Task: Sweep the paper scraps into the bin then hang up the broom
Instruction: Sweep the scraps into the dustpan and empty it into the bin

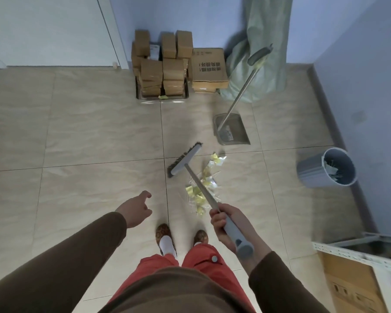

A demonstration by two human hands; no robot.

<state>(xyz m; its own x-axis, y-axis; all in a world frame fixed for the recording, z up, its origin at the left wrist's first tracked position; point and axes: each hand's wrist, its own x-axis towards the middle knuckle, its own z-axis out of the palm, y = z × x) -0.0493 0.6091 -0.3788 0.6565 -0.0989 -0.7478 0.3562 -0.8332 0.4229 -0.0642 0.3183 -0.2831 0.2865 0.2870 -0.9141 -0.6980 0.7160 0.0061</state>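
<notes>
My right hand (226, 222) is shut on the grey handle of the broom (185, 160), whose brush head rests on the tiled floor ahead of my feet. Yellow and white paper scraps (204, 184) lie in a loose pile just right of the brush head and under the handle. My left hand (134, 211) hangs free to the left, fingers loosely apart, holding nothing. A grey long-handled dustpan (231, 131) stands on the floor beyond the scraps. The grey bin (327, 171) sits by the right wall and has paper in it.
Stacked cardboard boxes (163, 66) and a green sack (257, 59) fill the far corner. One yellow scrap (164, 97) lies by the box tray. A metal shelf with a box (357, 279) is at lower right. My slippered feet (165, 238) stand behind the scraps.
</notes>
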